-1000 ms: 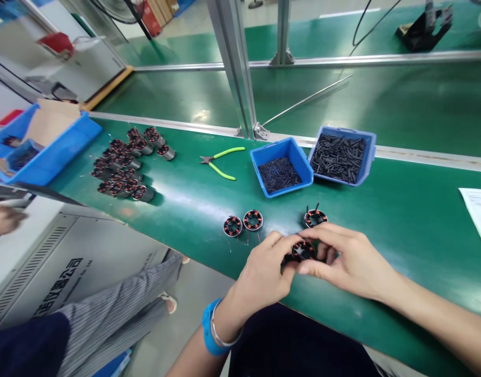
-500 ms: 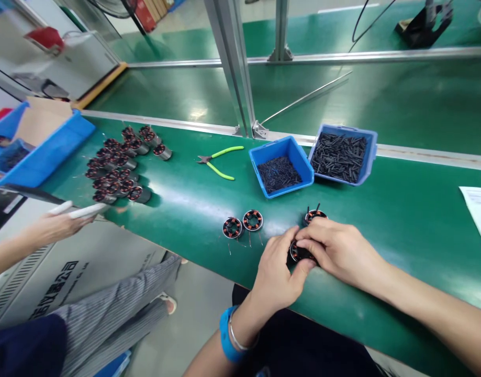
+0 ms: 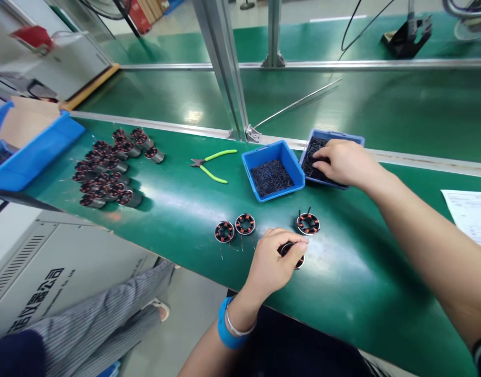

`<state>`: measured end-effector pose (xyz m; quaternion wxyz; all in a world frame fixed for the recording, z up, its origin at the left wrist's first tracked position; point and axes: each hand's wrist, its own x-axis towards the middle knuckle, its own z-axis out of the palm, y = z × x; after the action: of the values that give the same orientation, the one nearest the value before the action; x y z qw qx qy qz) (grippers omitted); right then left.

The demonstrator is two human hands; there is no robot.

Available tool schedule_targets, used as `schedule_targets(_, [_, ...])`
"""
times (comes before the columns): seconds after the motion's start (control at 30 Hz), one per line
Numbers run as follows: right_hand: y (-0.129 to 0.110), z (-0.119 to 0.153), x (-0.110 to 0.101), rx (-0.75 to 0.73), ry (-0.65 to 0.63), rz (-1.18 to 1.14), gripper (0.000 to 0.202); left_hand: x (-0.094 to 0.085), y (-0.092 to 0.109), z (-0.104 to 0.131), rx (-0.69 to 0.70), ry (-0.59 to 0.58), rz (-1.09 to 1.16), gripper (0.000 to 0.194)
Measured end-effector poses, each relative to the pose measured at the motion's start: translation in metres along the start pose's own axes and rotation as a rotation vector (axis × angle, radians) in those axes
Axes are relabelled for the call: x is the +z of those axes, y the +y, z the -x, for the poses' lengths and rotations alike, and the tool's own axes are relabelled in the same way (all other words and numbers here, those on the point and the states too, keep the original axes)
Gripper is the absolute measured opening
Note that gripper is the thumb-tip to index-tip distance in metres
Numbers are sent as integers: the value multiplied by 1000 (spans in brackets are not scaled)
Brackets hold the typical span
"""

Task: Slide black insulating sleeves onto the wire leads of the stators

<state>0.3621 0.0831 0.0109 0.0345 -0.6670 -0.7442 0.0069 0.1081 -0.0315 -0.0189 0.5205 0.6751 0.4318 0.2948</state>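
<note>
My left hand, with a blue band at the wrist, has its fingers around a round wound coil part on the green bench. My right hand reaches into the right-hand bin of short black tubes, its thumb and forefinger apart at the tubes; nothing can be seen between them. Beside it stands a blue bin of thinner black pieces. Just behind my left hand lies a coil part with two black-sleeved leads upright. Two more coil parts, one beside another, lie to the left.
Green-handled cutters lie behind the coil parts. Several metal-cased coil parts cluster at the left, near a large blue bin. A metal post rises at the back. Paper lies at right; a person's striped trouser leg shows lower left.
My right hand has left the coil part and moved up into the right-hand bin. My left hand stays at the coil part. The other person's hand at the left has gone out of view.
</note>
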Motion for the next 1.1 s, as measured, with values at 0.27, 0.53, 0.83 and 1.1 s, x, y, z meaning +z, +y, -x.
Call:
schedule_targets(0.27, [-5, 2, -3, 15, -74, 18, 35, 5, -7, 3, -76, 75, 115, 13])
schedule_targets(0.53, [7, 3, -2, -31, -26, 33, 32, 8, -12, 7, -29, 129, 109, 12])
schedule_targets(0.83, [7, 9, -11, 9, 120, -117, 21, 7, -13, 6, 29, 120, 87, 11])
schedule_targets(1.1, [-51, 87, -35, -238, -133, -736, 17, 8, -9, 5, 18, 126, 60, 11])
